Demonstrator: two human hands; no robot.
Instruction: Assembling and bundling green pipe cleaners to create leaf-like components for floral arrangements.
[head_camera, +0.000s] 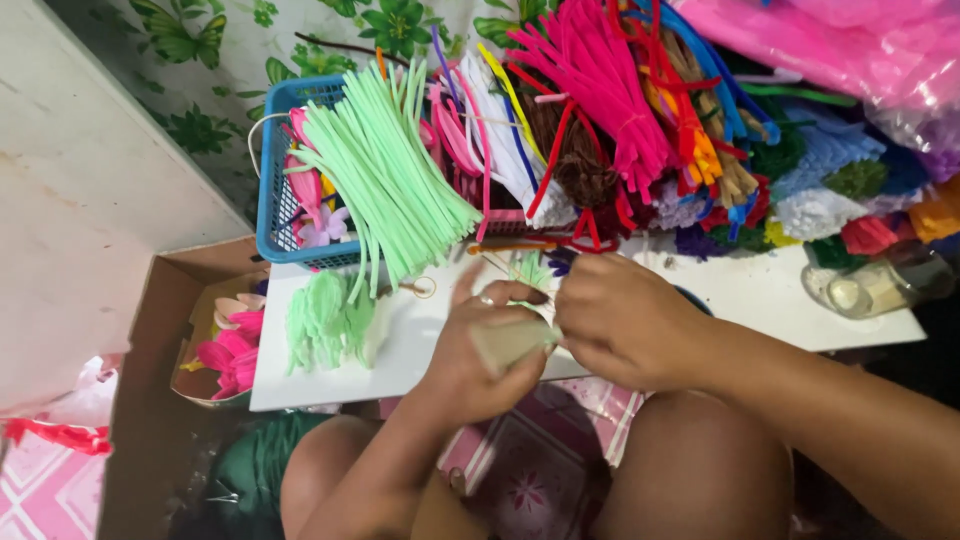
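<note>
White board (760, 300) spans your lap, heaped pipe cleaners (600, 110) far. Blue basket (275, 215) far left. Your left hand (470, 360) clenches a pale cone (508, 340) near centre — right hand (625, 320) pinches its tip.

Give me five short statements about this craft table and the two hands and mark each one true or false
1. The left hand holds a small pale cone-shaped piece. True.
2. The basket behind the white board is red. False: it is blue.
3. A bundle of light green pipe cleaners leans out of that basket. True.
4. The right hand rests on the glass jar. False: the jar lies apart at the board's far right, and the hand works at the cone piece.
5. Pink petal pieces lie in the cardboard box left of the board. True.
</note>
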